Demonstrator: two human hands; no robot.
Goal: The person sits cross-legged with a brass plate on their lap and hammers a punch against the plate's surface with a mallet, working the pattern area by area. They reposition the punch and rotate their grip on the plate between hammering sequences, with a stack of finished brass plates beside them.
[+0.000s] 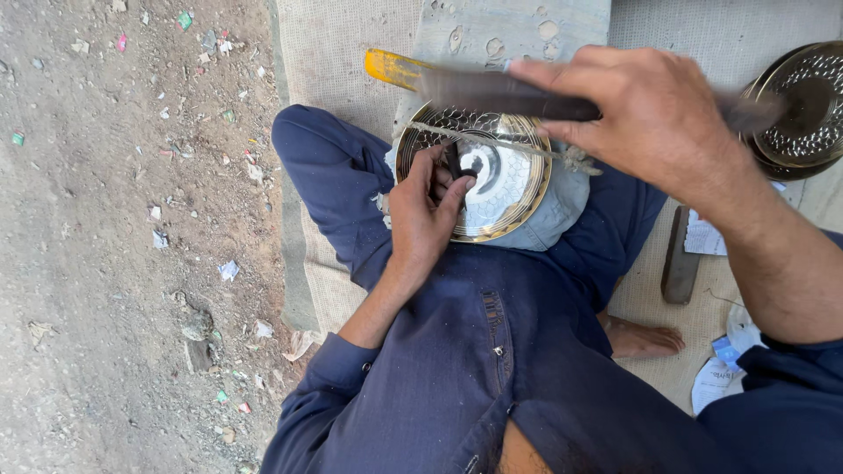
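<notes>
Round brass plate (492, 189) sits on a pale cloth (562, 211) in the lap. Left hand (421, 215) has its fingers (452, 189) pinched around a small dark punch (451, 161) at the plate's centre. Right hand (650, 114), fingers wrapped tight, grips a hammer (492, 88) just above the plate.
</notes>
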